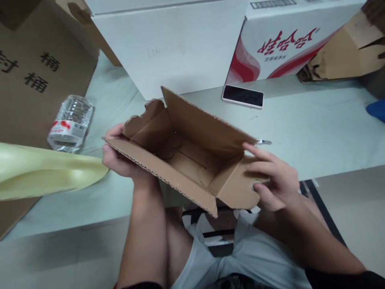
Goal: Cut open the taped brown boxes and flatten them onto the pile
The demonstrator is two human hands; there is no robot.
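Observation:
An open brown cardboard box (192,160) is held tilted over the table's front edge, its flaps spread and its inside showing no contents. My left hand (117,154) grips the box's left end, fingers and thumb around the wall and flap there. On the right, my right hand (273,176) is closed on the short end flap, with the index finger touching the corner of the long back flap. Just beyond that finger, a small cutter blade (264,141) lies on the table, its handle partly hidden by the box.
A phone (243,96) lies before a white printed carton (279,44) and a plain white box (174,48). At left are a clear plastic bottle (70,122), a yellow-green smooth object (45,170) and a large brown carton (39,72). Another cut cardboard box (345,52) stands at right.

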